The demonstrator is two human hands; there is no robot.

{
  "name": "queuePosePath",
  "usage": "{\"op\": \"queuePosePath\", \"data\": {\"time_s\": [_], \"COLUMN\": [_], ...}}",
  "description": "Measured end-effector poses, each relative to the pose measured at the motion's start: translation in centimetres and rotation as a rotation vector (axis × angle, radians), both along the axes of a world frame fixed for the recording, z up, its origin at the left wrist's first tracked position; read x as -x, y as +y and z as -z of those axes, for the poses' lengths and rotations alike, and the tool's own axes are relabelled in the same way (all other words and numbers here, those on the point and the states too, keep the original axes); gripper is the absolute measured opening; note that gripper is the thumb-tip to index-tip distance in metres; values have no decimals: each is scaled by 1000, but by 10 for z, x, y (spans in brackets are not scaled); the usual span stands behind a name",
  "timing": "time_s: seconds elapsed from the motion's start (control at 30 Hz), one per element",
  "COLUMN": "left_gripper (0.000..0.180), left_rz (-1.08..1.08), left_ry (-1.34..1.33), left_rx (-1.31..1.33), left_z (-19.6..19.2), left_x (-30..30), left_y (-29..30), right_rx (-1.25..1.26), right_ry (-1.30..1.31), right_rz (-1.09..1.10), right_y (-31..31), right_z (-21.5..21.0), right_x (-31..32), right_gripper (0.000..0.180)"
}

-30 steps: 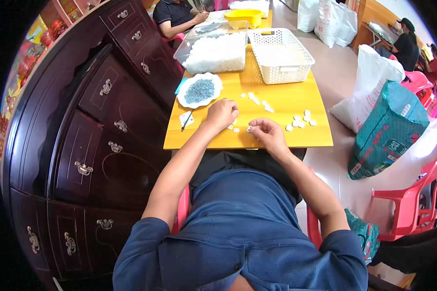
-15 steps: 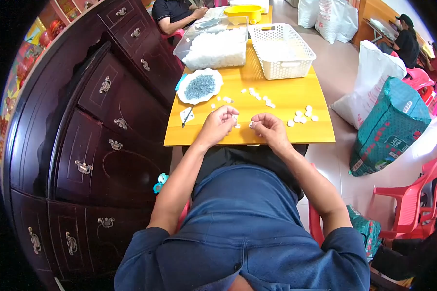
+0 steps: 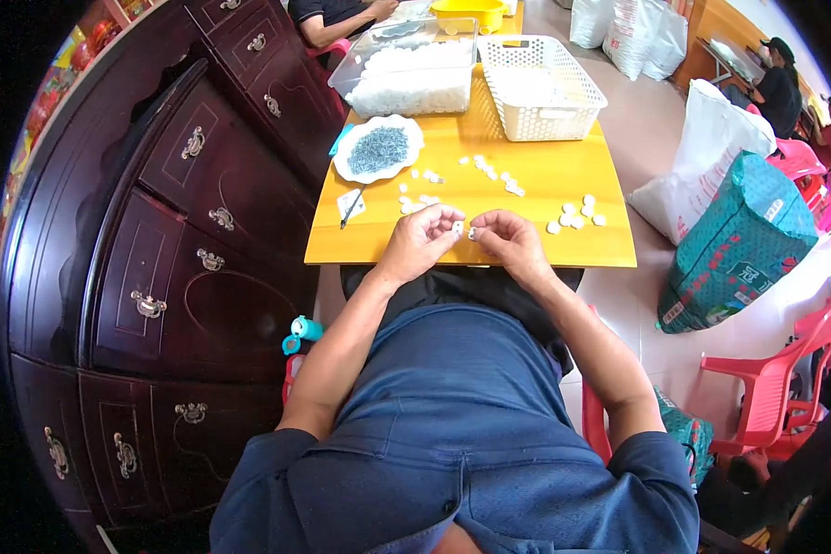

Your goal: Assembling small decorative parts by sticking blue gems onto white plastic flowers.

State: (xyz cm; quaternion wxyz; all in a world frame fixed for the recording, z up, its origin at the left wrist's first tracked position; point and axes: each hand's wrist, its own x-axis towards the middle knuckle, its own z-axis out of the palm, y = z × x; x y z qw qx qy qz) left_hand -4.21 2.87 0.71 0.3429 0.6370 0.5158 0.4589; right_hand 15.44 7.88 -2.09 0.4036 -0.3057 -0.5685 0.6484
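Fingertips of your left hand [image 3: 420, 246] pinch one small white piece [image 3: 458, 227], just brought near a second white piece [image 3: 472, 234] pinched by your right hand [image 3: 515, 247], mid-frame; both hands are occupied. Right of centre: seven white discs [image 3: 577, 222]. Upper middle: one scalloped plate [image 3: 416, 144], one clear bin [image 3: 352, 74], one perforated basket [image 3: 549, 129].
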Motion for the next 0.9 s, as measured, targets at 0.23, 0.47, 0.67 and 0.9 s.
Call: {"op": "queuePosePath", "data": {"time_s": [0.23,0.47,0.67,0.9], "left_gripper": [23,22,21,19], "left_rz": [22,21,25,12], "left_ry": [33,40,48,85], "left_rx": [20,-12,-26,-86], "left_z": [2,-2,-2,-1], "left_x": [-1,-1,-4,-6], "left_y": [-2,-2,-2,-2], "right_rx": [-7,-13,4,-16], "right_ry": [0,-3,-15,-38], "right_rz": [-10,4,-3,-2], "right_y": [2,1,0,3], "right_z": [4,3,0,8], "right_x": [1,1,0,2], "right_gripper": [11,11,11,11]}}
